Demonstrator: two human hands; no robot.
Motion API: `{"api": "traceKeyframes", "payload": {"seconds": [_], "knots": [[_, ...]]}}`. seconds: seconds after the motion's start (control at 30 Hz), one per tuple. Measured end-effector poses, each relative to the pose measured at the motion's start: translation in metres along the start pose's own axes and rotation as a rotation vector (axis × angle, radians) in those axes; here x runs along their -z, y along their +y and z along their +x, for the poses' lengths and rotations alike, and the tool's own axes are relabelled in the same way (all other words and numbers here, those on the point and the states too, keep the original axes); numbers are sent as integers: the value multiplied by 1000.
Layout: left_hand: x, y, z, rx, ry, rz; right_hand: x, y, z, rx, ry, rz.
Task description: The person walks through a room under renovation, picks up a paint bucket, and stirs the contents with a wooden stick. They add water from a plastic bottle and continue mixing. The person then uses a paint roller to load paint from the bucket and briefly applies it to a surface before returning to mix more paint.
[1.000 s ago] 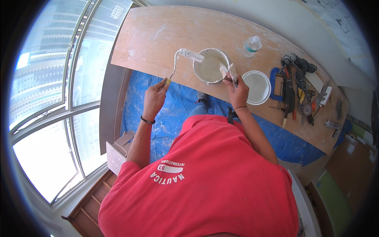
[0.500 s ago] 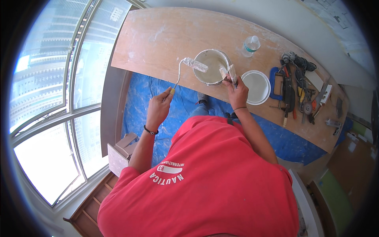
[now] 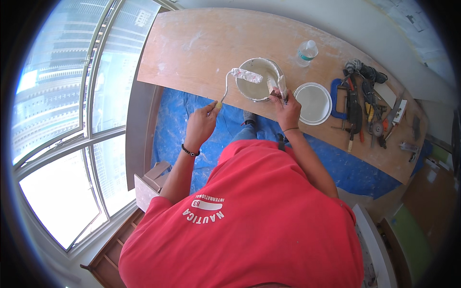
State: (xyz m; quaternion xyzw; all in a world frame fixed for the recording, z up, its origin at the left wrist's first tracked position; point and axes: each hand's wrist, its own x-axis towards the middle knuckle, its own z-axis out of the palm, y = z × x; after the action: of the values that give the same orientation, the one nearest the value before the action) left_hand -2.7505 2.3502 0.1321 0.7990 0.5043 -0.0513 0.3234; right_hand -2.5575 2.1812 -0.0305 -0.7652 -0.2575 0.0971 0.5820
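My left hand (image 3: 201,125) is closed round the yellow handle of a paint roller (image 3: 247,75). The roller's white-coated sleeve lies over the left part of a bucket (image 3: 238,90) holding whitish paint. At the bucket's right side, my right hand (image 3: 289,111) grips what looks like a paintbrush (image 3: 272,87), its pale end over the bucket's opening. A white-caked upright piece (image 3: 282,85) sticks up by the same fingers; what it is I cannot make out. Right of that hand lies a round white lid (image 3: 314,104).
The wooden table (image 3: 201,43) also bears a clear plastic bottle (image 3: 307,52), a blue clamp (image 3: 336,98), a power tool (image 3: 367,72) and several other hand tools at the right. Blue sheeting (image 3: 175,113) covers the floor. A large window (image 3: 53,81) stands at the left.
My left hand has moved right and slightly up, bringing the roller sleeve further over the bucket. My right hand stays by the bucket's right side.
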Motion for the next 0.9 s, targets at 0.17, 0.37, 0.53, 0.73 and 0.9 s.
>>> {"api": "traceKeyframes", "payload": {"seconds": [0.17, 0.37, 0.53, 0.73, 0.9], "knots": [[12, -1, 18, -12, 8, 78, 3, 4, 3, -40, 24, 30], [36, -7, 27, 54, 63, 110, 4, 5, 2, -20, 26, 33], [40, -11, 22, -3, 144, 97, 7, 2, 3, -41, -8, -44], [21, -13, 8, -54, 125, -40, 7, -3, 1, -72, -12, -43], [-30, -37, 10, -88, 79, -106, 6, -5, 3, -84, 2, 20]]}}
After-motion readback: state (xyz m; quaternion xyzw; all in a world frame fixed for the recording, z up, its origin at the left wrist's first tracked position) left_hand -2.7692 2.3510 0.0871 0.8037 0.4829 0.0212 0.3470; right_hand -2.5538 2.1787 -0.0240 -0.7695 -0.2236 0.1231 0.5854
